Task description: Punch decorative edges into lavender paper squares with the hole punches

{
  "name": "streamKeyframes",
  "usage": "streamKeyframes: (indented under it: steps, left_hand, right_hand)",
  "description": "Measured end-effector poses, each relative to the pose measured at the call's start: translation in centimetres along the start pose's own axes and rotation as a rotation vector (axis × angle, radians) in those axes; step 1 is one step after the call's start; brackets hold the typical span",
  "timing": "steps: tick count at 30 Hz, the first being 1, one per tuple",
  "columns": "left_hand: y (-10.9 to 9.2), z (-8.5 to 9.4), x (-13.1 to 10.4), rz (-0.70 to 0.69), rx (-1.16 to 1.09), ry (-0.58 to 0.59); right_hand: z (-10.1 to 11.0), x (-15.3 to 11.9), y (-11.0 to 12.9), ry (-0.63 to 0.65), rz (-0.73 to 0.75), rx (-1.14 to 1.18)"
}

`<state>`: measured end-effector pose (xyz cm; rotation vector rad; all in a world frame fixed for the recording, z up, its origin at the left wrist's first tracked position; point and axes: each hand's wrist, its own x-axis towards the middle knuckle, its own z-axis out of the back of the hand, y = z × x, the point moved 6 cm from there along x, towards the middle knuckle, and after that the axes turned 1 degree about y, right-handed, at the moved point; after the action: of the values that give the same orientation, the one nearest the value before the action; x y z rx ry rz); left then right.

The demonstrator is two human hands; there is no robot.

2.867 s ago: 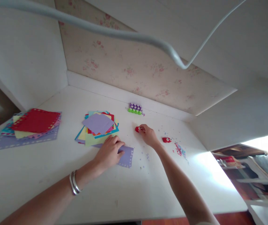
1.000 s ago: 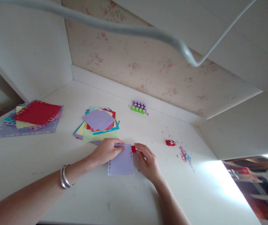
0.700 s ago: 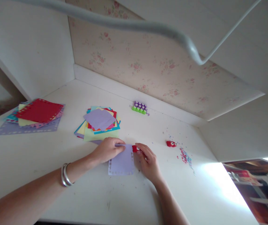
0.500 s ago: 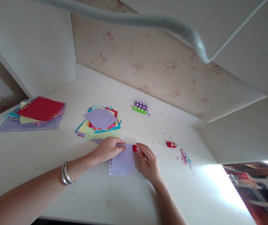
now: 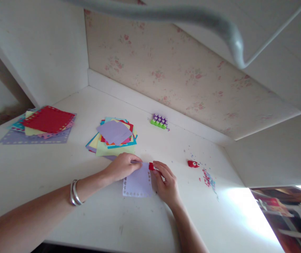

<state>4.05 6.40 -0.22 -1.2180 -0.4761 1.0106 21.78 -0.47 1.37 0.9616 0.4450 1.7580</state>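
A pale purple sheet of paper (image 5: 137, 181) lies in front of me, with punched holes along its left, bottom and right edges. My left hand (image 5: 125, 164) pinches the sheet's upper left corner between thumb and fingers. My right hand (image 5: 167, 182) is closed around a small red craft punch (image 5: 151, 166) with a white eye on it, set at the sheet's upper right edge. Fingers cover part of that punch. Farther right, a second red punch (image 5: 193, 164) with two googly eyes rests on the table.
Mixed coloured paper (image 5: 115, 133) is piled beyond my left hand. A stack of hole-edged sheets topped by a red sheet (image 5: 49, 120) lies far left. Purple and green punches (image 5: 159, 121) stand in rows near the wall. Punched paper bits (image 5: 208, 179) are scattered at right.
The view has shifted slightly. Both hands keep their hold on the paper and the red punch, with almost no visible movement.
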Motion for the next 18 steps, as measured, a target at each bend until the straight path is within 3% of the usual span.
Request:
streamKeyframes:
  steps: [18]
  left_hand:
    - [-0.29, 0.23, -0.17, -0.114, 0.055, -0.065]
  right_hand:
    - [-0.24, -0.13, 0.66, 0.096, 0.034, 0.032]
